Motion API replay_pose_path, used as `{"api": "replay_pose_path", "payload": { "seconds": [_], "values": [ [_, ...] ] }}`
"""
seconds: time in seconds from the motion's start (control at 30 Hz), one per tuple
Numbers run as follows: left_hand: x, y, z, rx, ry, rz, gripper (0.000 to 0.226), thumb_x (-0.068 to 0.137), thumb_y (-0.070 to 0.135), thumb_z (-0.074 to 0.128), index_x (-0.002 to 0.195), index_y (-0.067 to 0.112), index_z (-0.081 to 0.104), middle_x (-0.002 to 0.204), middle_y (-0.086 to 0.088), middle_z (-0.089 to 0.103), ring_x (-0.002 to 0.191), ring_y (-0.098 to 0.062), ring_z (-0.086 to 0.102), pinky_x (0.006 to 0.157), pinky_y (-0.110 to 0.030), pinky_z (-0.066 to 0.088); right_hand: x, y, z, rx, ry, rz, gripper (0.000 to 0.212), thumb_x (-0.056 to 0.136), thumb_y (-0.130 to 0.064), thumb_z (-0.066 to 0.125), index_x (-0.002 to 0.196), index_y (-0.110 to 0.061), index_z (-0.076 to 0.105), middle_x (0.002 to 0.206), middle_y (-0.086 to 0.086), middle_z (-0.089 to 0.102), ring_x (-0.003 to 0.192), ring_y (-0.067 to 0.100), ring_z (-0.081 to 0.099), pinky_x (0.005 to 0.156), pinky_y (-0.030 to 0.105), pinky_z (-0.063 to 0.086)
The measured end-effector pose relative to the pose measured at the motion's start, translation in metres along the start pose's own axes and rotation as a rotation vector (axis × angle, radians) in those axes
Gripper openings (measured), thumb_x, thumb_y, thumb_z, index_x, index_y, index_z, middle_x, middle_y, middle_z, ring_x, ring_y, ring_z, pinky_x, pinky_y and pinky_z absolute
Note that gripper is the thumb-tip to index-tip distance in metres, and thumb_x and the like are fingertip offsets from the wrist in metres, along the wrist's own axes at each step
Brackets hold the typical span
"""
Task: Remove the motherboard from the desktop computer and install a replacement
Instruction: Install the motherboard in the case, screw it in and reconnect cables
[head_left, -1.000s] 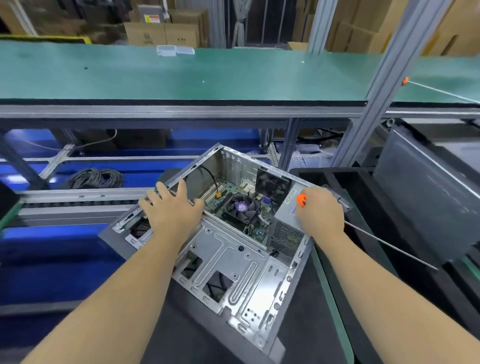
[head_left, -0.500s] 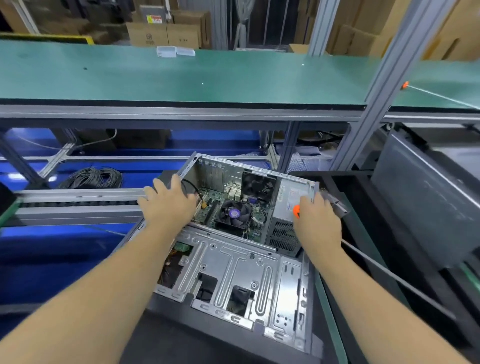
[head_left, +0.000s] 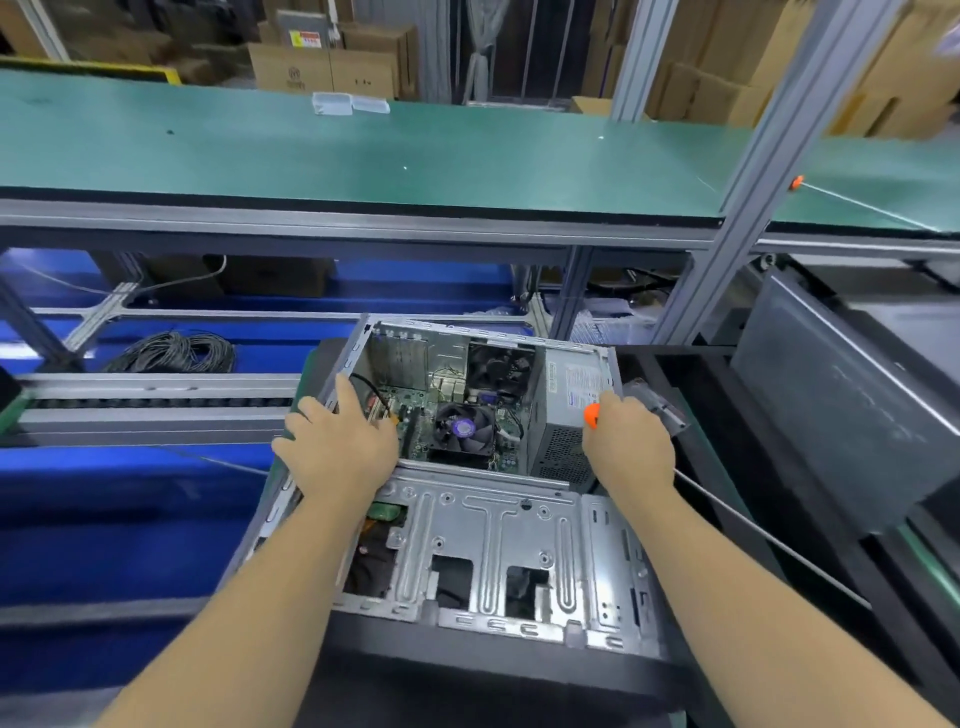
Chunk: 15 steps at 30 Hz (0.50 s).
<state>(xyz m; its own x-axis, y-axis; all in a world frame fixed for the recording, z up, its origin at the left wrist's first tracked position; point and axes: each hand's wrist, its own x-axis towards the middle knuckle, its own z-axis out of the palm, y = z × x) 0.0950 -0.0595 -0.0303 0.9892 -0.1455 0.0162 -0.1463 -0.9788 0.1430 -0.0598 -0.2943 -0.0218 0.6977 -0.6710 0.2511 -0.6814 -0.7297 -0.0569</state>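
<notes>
We cannot see the left edge of the motherboard (head_left: 441, 415), which lies under the left hand (head_left: 337, 447). The right hand (head_left: 626, 441) covers most of the tool in its grip, so we make out only an orange tip (head_left: 591, 415). The label on the power supply (head_left: 576, 395) is too small for us to read. Both forearms run off the bottom edge, and the whole frame is softly blurred.
</notes>
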Motion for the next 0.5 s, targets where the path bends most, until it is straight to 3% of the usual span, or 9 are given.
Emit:
{"api": "replay_pose_path", "payload": {
  "seconds": [0.13,0.2,0.33,0.43,0.5],
  "values": [
    [-0.024,-0.001,-0.001,-0.012,0.003,-0.035,0.075,0.097,0.054,0.036,0.160,0.022,0.011,0.138,-0.022,0.040,0.124,-0.039,0.041,0.100,-0.050,0.037,0.013,0.010,0.000,0.007,0.012,-0.074,0.012,0.094,-0.015,0.049,0.089,-0.007,0.056,0.083,0.015,0.063,0.068,0.034,0.061,0.054,0.032,0.037],
    [-0.038,-0.002,-0.001,-0.017,0.016,-0.034,0.075,0.096,0.050,0.039,0.159,0.019,0.013,0.134,-0.021,0.043,0.120,-0.037,0.044,0.097,-0.046,0.039,0.016,0.013,0.001,0.027,0.023,-0.082,0.011,0.094,-0.014,0.049,0.086,-0.007,0.054,0.080,0.014,0.060,0.062,0.030,0.051,0.053,0.031,0.033],
    [-0.050,-0.007,0.003,0.008,0.035,-0.026,0.075,0.095,0.052,0.041,0.158,0.019,0.018,0.128,-0.017,0.045,0.113,-0.034,0.047,0.088,-0.040,0.041,0.018,0.014,0.005,-0.002,0.029,-0.102,0.018,0.096,-0.020,0.051,0.082,-0.014,0.042,0.074,0.006,0.047,0.059,0.027,0.045,0.051,0.030,0.034],
    [-0.036,-0.003,0.002,0.061,0.027,0.043,0.078,0.095,0.054,0.039,0.160,0.025,0.006,0.143,-0.022,0.034,0.126,-0.036,0.038,0.099,-0.046,0.036,0.017,0.017,0.000,-0.123,0.013,-0.129,0.020,0.099,-0.028,0.051,0.086,-0.014,0.044,0.074,0.002,0.045,0.059,0.025,0.047,0.048,0.027,0.029],
    [-0.025,0.003,0.002,0.115,0.056,0.231,0.077,0.095,0.050,0.040,0.159,0.029,0.003,0.156,-0.022,0.021,0.142,-0.038,0.022,0.113,-0.051,0.024,0.020,0.014,-0.019,-0.207,0.034,-0.139,0.029,0.100,-0.040,0.049,0.087,-0.015,0.047,0.070,0.001,0.046,0.059,0.026,0.051,0.048,0.027,0.029]
  ]
}}
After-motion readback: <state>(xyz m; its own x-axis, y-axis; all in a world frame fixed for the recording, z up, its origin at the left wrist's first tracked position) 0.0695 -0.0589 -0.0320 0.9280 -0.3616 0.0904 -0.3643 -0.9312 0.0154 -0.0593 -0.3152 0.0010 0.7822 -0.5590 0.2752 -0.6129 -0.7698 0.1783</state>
